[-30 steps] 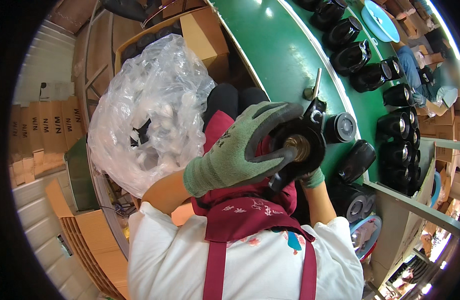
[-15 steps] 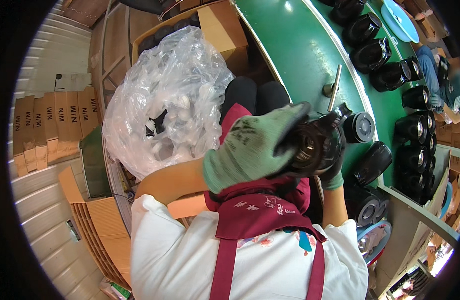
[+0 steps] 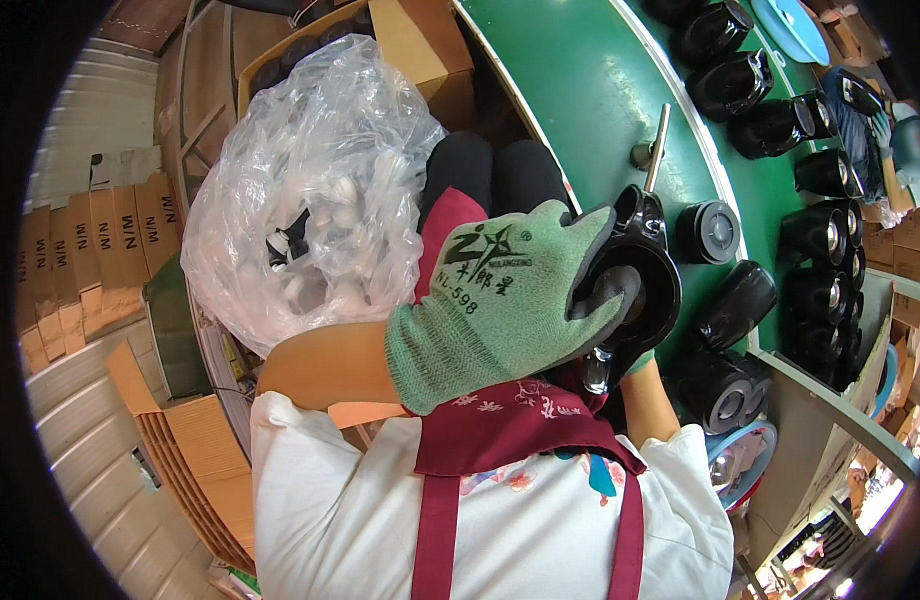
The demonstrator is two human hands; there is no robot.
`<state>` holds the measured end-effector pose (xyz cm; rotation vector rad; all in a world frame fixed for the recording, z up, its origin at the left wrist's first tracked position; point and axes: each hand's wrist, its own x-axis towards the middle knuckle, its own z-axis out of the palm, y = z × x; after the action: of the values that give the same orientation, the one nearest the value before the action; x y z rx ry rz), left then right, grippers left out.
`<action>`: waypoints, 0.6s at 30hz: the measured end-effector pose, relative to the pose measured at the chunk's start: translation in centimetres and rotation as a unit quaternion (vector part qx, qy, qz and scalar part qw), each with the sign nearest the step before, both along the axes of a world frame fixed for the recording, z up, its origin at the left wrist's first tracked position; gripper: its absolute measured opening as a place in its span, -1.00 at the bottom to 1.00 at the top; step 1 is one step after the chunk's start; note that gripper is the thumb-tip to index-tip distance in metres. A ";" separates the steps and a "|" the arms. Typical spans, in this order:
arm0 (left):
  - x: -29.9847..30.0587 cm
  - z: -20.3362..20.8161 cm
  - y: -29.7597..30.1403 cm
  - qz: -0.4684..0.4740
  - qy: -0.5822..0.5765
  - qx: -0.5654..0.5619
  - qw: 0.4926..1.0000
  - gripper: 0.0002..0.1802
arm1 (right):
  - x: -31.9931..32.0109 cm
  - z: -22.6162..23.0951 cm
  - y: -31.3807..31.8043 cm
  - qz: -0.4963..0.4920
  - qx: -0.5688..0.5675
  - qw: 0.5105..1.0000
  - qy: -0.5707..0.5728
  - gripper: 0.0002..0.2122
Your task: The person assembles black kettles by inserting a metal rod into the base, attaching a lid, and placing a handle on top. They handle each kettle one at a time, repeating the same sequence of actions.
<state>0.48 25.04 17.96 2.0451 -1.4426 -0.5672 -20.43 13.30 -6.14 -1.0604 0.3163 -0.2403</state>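
Observation:
A glossy black jug-like body (image 3: 663, 285), with a wide round mouth and a spout-like projection, is held over my lap beside the green work surface. My left hand (image 3: 520, 285), in a green knit glove with dark grey fingers, grips its near rim, thumb inside the mouth and other fingers at the edge. Behind the body is my right hand (image 3: 642, 362); only a bit of green cuff shows and its fingers are hidden. Close by on the surface lie a round black ribbed part (image 3: 708, 232) and a metal rod (image 3: 660, 145) beside a small metal knob.
Several glossy black jug bodies (image 3: 732, 85) line the far side of the green surface (image 3: 580, 90). A clear plastic bag (image 3: 310, 200) of parts stands left, near an open carton (image 3: 410, 40). A blue basin (image 3: 792, 30) and another person (image 3: 905, 150) are at upper right.
The black body has turned so its mouth faces up toward me. My left thumb has gone into the mouth. My right hand has become mostly hidden behind the body.

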 end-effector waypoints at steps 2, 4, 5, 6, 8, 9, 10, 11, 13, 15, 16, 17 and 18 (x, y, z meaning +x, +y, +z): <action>0.3 -0.3 0.6 0.000 0.006 -0.003 1.000 -0.40 | 0.2 -0.5 0.4 0.026 0.038 0.999 0.009 -0.35; 0.4 -0.5 1.4 0.002 -0.014 -0.028 1.000 -0.38 | 0.3 -0.4 0.5 0.056 0.054 0.997 0.020 -0.32; 0.5 0.0 1.7 -0.004 0.040 0.050 0.998 -0.22 | 0.3 -0.2 0.6 0.071 0.057 0.995 0.025 -0.31; 0.5 -0.4 2.1 -0.011 0.026 -0.019 0.999 -0.20 | 0.2 0.0 0.7 0.087 0.056 0.994 0.029 -0.30; 0.6 -1.4 2.4 -0.036 -0.004 -0.155 0.987 -0.15 | 0.1 0.4 1.0 0.115 0.049 0.992 0.036 -0.28; 1.4 -1.0 2.8 -0.116 -0.024 -0.127 0.985 -0.14 | 0.0 0.6 0.7 0.132 0.045 0.990 0.039 -0.27; 1.5 -1.3 3.4 -0.149 -0.080 -0.178 0.969 -0.32 | 0.0 1.1 0.8 0.149 0.039 0.987 0.042 -0.25; 1.7 -1.7 3.8 -0.175 -0.138 -0.231 0.947 -0.49 | 0.0 1.5 0.8 0.167 0.032 0.985 0.041 -0.24; 1.4 -2.5 4.7 -0.218 -0.209 -0.295 0.906 -0.73 | -0.1 1.7 1.1 0.203 0.029 0.978 0.034 -0.22; 1.6 -2.3 4.6 -0.302 -0.180 -0.335 0.874 -0.69 | -0.1 1.6 1.6 0.222 0.042 0.974 0.020 -0.19; 1.3 -2.3 4.5 -0.310 -0.177 -0.356 0.864 -0.69 | 0.0 1.6 1.7 0.226 0.061 0.972 0.008 -0.18; 1.1 -2.1 4.5 -0.317 -0.175 -0.373 0.854 -0.68 | 0.0 1.7 1.7 0.225 0.095 0.970 -0.005 -0.17; 0.8 -2.1 4.4 -0.319 -0.175 -0.384 0.849 -0.68 | 0.6 1.5 2.0 0.220 0.174 0.959 -0.029 -0.25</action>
<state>1.31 29.45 15.86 1.0375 -2.1328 0.1789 -19.86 15.32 -4.64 -0.7484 0.0587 0.1806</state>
